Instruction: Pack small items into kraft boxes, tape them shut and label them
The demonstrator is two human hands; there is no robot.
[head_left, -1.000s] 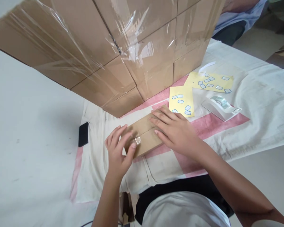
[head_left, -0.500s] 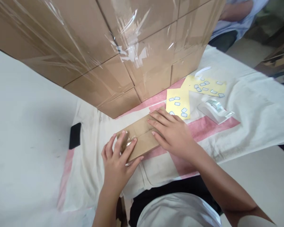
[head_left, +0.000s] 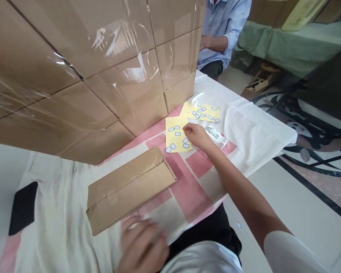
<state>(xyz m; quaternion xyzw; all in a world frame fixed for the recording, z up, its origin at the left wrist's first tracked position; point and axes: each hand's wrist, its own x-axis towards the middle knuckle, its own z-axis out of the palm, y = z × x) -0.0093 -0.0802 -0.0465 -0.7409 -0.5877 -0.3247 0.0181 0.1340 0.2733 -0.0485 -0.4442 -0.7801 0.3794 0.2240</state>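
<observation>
A flat brown cardboard box (head_left: pixel 130 182) lies on the cloth, with a seam along its top. Just in front of it, my left hand (head_left: pixel 143 242) is smeared by motion, its grip unreadable; a pale spot shows near its fingers. My right hand (head_left: pixel 198 135) hovers over or touches the right edge of a yellow sheet (head_left: pixel 182 122) bearing small blue-edged white labels (head_left: pixel 177 134). Its fingers are curled together, and whatever is between them is hidden. A second yellow sheet (head_left: pixel 191 110) with similar labels lies behind. Beside my right hand is a white, clear-topped packet (head_left: pixel 217 137).
A tall stack of plastic-wrapped cartons (head_left: pixel 125 87) stands along the table's far side. A black phone-like slab (head_left: pixel 24 208) lies at left on the cloth (head_left: pixel 59 220). Beyond the stack sits a person in a light blue shirt (head_left: pixel 227 22). A wooden stool (head_left: pixel 261 79) stands farther back.
Both hands have left the cardboard box. My right hand has moved over to the yellow sheet, my left back toward my body. The view has swung right, showing more of the other person.
</observation>
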